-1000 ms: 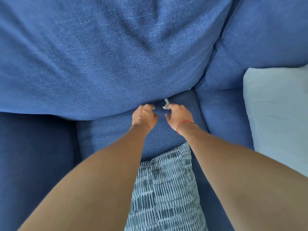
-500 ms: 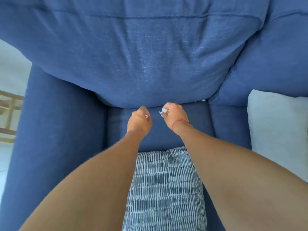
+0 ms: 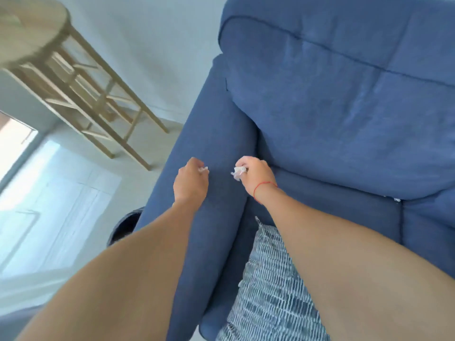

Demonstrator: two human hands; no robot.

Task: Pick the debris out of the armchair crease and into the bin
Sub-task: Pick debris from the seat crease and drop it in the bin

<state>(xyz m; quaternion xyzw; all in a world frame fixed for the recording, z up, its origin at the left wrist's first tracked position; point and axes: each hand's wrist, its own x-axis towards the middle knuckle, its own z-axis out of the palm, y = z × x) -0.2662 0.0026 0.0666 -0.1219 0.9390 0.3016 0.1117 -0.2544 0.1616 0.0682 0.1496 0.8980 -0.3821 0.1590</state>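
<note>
The blue armchair [image 3: 344, 99] fills the right of the view. Over its left armrest [image 3: 209, 134] my left hand [image 3: 190, 183] is closed on a small white scrap [image 3: 203, 170]. My right hand [image 3: 256, 177], with a red thread on the wrist, pinches a larger crumpled white scrap [image 3: 238, 173] just above the seat's left edge. A dark round bin [image 3: 125, 223] stands on the floor left of the armrest, partly hidden by my left forearm. A white speck [image 3: 397, 199] lies in the crease at the seat's right corner.
A patterned blue-white cushion [image 3: 268, 291] lies on the seat under my right forearm. A wooden table with a stool under it [image 3: 81, 87] stands on the pale floor at upper left. Bright light falls on the floor at left.
Both hands have lifted from the back crease and swung left over the armrest, each holding a white scrap. My view turned left, so the floor, table and bin now show.
</note>
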